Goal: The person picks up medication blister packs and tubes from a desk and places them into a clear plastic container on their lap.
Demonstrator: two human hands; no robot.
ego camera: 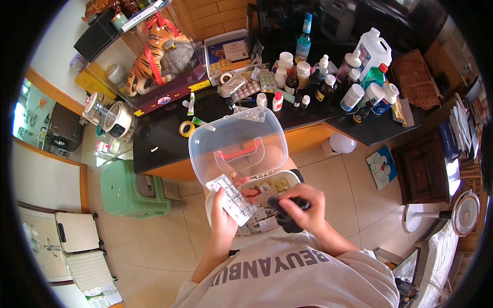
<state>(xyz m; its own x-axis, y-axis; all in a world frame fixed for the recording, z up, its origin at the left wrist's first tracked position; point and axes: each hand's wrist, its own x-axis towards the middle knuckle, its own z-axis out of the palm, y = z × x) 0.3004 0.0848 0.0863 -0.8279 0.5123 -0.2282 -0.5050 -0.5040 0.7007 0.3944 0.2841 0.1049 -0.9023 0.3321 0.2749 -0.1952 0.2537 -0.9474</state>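
Observation:
My left hand (pixel 225 215) holds a foil blister pack (pixel 232 199) by its left edge, over the left side of an open plastic storage box (pixel 294 176). My right hand (pixel 306 206) grips a dark, fuzzy item (pixel 284 210) with thumb and fingers above the box's right side; what exactly it is cannot be told. Inside the box lie yellowish blister packs (pixel 280 184) and several small packets (pixel 265 212). The clear lid (pixel 200 142), with a red handle (pixel 238 150), stands raised on the far side, leaning towards the black counter (pixel 165 134).
Bottles (pixel 303 42), white jars (pixel 352 97) and blister packs (pixel 246 91) crowd the counter beyond the lid. A roll of yellow tape (pixel 186 129) lies at its left part. A green plastic stool (pixel 127 188) stands at left, a fan (pixel 465 213) at far right.

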